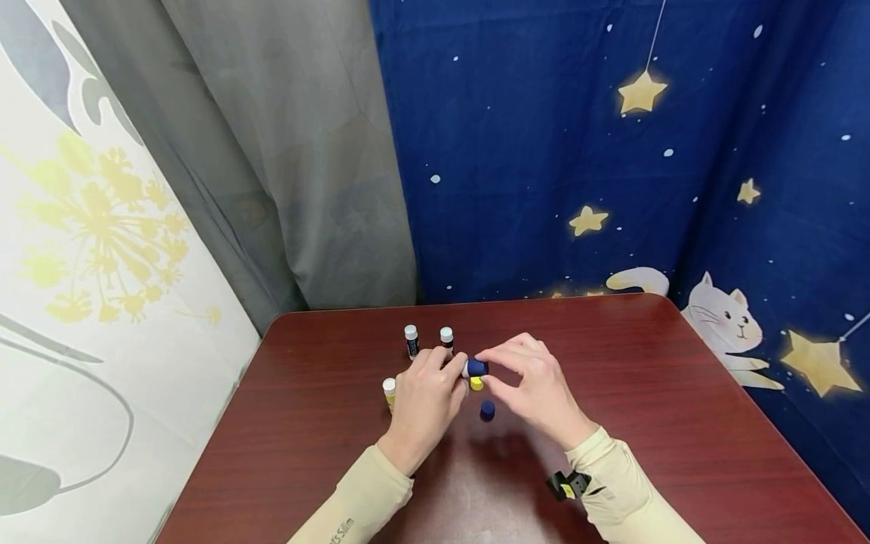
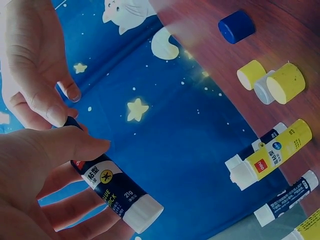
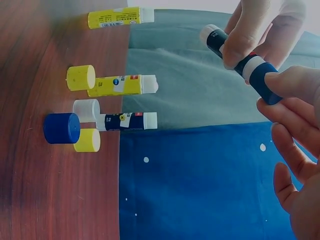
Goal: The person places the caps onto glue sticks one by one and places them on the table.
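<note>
My left hand (image 1: 427,393) grips a navy glue stick (image 2: 117,187) by its labelled barrel, thumb along one side. The stick is held tilted above the table, its white base pointing away from my right hand. At the opposite end my right hand (image 1: 537,381) pinches the glue stick's blue cap (image 3: 265,83) between thumb and fingers. A pale band shows between cap and label; whether the cap sits fully down I cannot tell. Below the hands, a loose blue cap (image 1: 487,409) and a yellow cap (image 1: 476,384) are on the table.
Other glue sticks stand on the table: a yellow one (image 3: 117,85), a second yellow one (image 3: 117,18) and a navy one (image 3: 131,121), among several. A whitish cap (image 3: 86,110) is near another yellow cap (image 3: 80,78). Curtains (image 1: 516,151) hang behind the reddish-brown table (image 1: 306,431).
</note>
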Demonstrator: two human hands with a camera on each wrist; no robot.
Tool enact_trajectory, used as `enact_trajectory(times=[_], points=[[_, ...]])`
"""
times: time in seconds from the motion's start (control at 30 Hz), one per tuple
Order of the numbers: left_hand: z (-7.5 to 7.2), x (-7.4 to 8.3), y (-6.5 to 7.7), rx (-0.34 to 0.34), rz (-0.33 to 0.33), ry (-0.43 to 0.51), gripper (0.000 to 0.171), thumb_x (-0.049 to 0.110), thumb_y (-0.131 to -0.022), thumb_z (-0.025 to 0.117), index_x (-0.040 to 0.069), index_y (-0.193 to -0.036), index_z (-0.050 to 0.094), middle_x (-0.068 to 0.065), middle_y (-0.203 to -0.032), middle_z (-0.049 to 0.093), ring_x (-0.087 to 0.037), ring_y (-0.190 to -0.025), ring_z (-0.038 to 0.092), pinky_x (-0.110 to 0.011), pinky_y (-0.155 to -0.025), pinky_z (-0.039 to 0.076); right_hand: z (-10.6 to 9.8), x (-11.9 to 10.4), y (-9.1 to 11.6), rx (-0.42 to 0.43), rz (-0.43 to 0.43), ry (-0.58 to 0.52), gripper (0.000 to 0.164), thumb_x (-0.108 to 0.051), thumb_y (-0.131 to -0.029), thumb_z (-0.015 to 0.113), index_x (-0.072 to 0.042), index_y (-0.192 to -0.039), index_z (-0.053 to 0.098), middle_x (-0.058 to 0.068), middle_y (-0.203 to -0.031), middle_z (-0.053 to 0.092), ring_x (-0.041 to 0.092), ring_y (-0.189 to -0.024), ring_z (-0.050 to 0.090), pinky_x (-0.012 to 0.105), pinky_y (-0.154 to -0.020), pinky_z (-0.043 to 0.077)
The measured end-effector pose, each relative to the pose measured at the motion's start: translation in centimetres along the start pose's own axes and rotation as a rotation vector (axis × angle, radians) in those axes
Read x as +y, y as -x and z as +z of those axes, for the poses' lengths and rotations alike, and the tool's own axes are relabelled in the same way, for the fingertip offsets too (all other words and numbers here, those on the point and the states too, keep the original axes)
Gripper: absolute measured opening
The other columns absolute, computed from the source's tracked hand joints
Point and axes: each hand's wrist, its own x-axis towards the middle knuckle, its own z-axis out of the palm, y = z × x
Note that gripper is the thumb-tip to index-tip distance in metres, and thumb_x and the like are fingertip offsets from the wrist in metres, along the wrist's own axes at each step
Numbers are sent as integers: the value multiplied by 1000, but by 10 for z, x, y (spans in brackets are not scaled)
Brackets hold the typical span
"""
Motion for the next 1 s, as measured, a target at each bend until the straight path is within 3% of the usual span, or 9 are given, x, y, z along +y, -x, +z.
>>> enact_trajectory(times=[1.0], points=[[-3,1,3,30,6,4,18,15,-84,78,14,-102,75,-3,-93,63,-19,-86,63,-33,-55,57,-1,-5,0,-20,8,-7,33,-19,-81,85,-20,-113,77,-13,-103,72,10,-97,57,31,-84,45]])
